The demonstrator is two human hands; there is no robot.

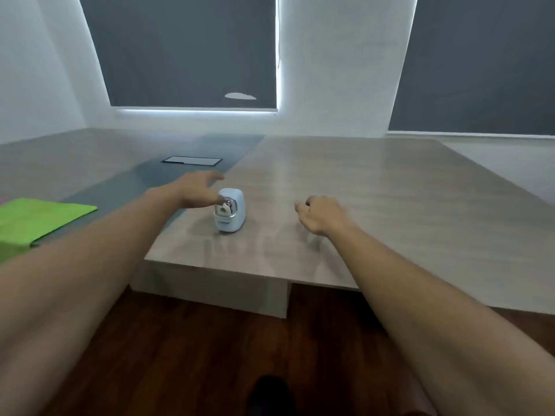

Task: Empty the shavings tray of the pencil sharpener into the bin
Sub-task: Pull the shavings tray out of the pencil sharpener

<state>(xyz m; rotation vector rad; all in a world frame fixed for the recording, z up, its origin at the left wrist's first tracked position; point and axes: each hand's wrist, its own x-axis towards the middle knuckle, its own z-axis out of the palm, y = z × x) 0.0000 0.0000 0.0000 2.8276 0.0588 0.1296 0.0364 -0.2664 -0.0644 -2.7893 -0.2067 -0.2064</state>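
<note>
A small white and pale-blue pencil sharpener [230, 211] stands upright on the wooden table [375, 211], near its front edge. Its front face with a clear window points toward me. My left hand [196, 189] is spread open right beside the sharpener's left side, with the thumb at its front upper edge; fingers reach past it. My right hand [319, 214] hovers over the table to the right of the sharpener, a hand's width away, fingers loosely curled with nothing in them. No bin is in view.
A green cloth [39, 220] lies at the left on a grey strip of the table. A dark rectangular cable hatch [192, 160] is set into that strip further back. Dark wooden floor [195, 355] lies below the table's front edge.
</note>
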